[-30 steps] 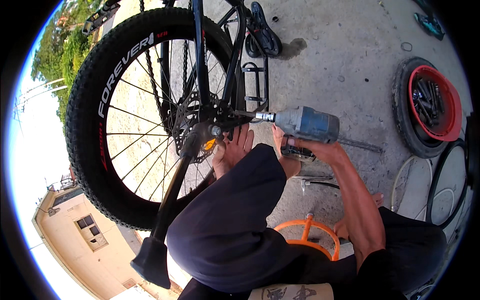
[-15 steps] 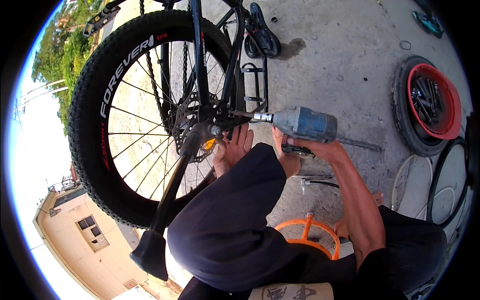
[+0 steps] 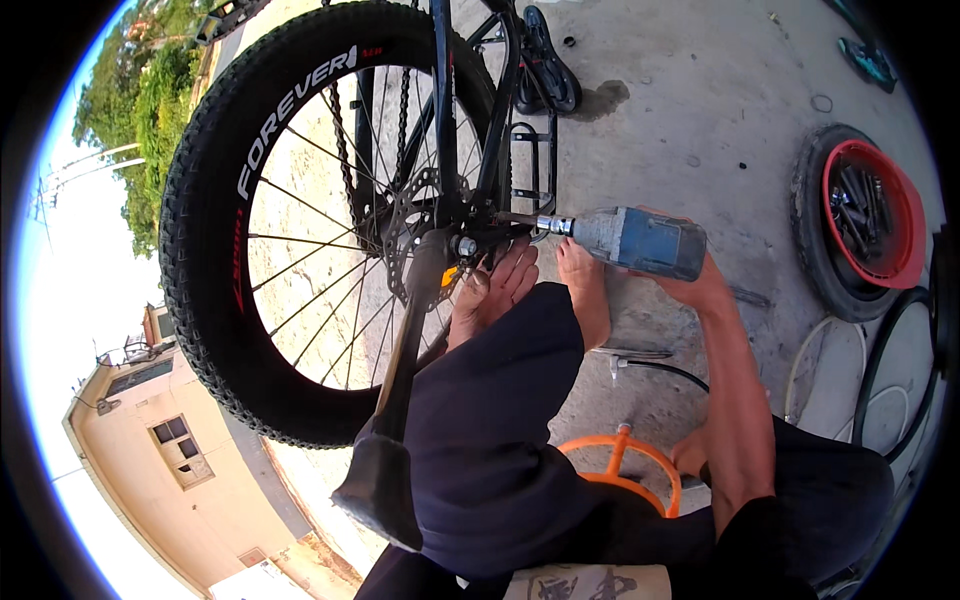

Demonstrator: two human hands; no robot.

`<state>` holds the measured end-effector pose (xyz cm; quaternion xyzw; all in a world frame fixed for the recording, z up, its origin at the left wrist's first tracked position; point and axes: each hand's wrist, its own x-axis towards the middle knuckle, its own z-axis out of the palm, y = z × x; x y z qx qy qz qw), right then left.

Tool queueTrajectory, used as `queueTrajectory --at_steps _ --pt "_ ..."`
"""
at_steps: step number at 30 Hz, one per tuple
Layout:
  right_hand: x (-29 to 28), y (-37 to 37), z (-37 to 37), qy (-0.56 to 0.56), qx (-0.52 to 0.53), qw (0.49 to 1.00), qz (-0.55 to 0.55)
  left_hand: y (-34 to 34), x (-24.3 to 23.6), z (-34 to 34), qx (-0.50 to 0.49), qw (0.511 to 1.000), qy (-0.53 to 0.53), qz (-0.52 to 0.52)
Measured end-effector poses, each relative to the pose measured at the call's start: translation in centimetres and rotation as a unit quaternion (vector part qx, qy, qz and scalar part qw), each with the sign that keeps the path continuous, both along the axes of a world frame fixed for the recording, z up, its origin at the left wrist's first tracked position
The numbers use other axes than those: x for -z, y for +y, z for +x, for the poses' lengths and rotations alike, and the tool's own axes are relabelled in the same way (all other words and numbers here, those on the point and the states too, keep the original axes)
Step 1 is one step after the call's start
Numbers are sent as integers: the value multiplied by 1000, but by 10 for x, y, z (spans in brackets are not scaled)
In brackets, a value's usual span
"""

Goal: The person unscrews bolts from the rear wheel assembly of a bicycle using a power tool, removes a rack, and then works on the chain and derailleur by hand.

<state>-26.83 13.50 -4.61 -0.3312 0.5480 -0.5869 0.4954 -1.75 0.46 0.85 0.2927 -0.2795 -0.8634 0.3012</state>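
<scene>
My right hand [image 3: 694, 288] is wrapped around a blue-grey impact driver [image 3: 650, 241], mostly from underneath, so its handle is hidden. A silver socket [image 3: 553, 225] on its nose points left, with a thin shaft reaching the frame beside the rear axle of a black bicycle [image 3: 440, 120]. Just below that spot, my left hand [image 3: 500, 283] is turned palm up with its fingers stretched out. It is close to the brake disc [image 3: 412, 235] and a small yellow piece [image 3: 449, 277]. A black kickstand [image 3: 402, 370] with a wide foot slants down from a bolted bracket near the axle.
The fat-tyred wheel [image 3: 205, 330] fills the left side. My bent knee [image 3: 500, 380] is close under the hub. At right, a red basin [image 3: 910, 225] of metal tools sits in a tyre [image 3: 808, 215]. An orange ring-shaped frame [image 3: 655, 465], hoses and a cable are on the concrete.
The bicycle, driver and both hands appear farther right in the picture as the view shifts. The driver has rolled, so its lower handle part is out of sight, and my right hand is farther beneath it.
</scene>
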Motion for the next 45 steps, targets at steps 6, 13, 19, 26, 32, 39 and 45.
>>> queueTrajectory --at_steps 6,13,19,26,32,39,45 --pt "7 11 23 9 62 998 -1 3 -24 -14 120 991 -61 -4" --pt "-29 45 -15 -67 32 992 104 8 -30 -28 201 978 -61 -9" --pt "-21 49 24 -19 2 997 71 7 -24 -26 185 981 -35 -42" --pt "-7 34 48 54 27 998 -16 5 -10 -18 55 990 -98 -90" --pt "-11 23 57 7 8 999 -40 2 -6 -12 30 993 -59 -95" --pt "-2 23 63 60 42 995 -73 4 -3 -16 3 995 -63 -72" --pt "-18 18 50 168 44 981 -88 5 -4 -16 53 997 -31 -39"
